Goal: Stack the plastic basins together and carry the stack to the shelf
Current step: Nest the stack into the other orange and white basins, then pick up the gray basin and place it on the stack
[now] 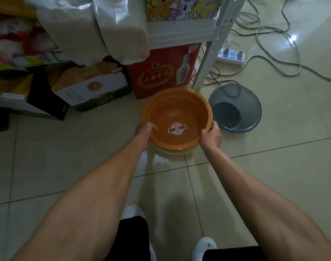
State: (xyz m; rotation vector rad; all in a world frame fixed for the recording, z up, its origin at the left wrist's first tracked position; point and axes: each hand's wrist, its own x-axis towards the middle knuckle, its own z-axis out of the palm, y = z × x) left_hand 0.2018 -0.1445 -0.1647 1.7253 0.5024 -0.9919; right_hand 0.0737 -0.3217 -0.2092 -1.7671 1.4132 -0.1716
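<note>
Orange basin [177, 112], round sticker inside, gripped w/ both hands at rim.

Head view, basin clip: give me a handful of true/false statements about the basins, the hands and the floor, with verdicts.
1. Both hands grip the orange basin at its near rim. True: left hand, right hand.
2. The grey basin is nested inside the orange one. False: it lies apart on the floor, to the orange basin's right.
3. A round sticker sits on the orange basin's inside bottom. True.
4. The power strip has nothing plugged in. False: plugs and cables are in it.
5. A pale rim shows under the orange basin's near edge. True: pale rim, apparently another basin beneath.
6. The red box stands on top of the shelf. False: it stands on the floor under it.
</note>
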